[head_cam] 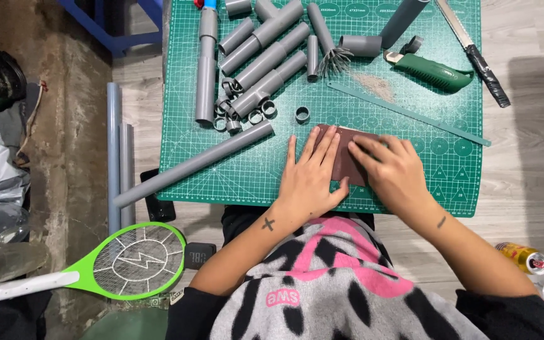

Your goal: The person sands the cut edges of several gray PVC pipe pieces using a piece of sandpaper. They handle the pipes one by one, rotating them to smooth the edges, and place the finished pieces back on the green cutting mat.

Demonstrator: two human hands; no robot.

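Brown sandpaper sheet (pixel 342 157) lying flat on the green cutting mat (pixel 247 170), pinned under both hands.

From the head camera: the sheet is sitting near the mat's front edge, right in front of the person, its long side running roughly away from the body. The left hand (pixel 310 176) is pressing on the sheet's left half, fingers spread flat and pointing away, not closed around anything. The right hand (pixel 393 171) is covering the right half, fingers bent toward the far corner; whether they are pinching something small underneath I cannot tell. Both hands are equally close, touching the sheet. Cut grey pipe pieces (pixel 266 56), small rings (pixel 302 114), a long grey pipe (pixel 193 165) and a green-handled saw (pixel 432 70) are lying beyond, well apart.
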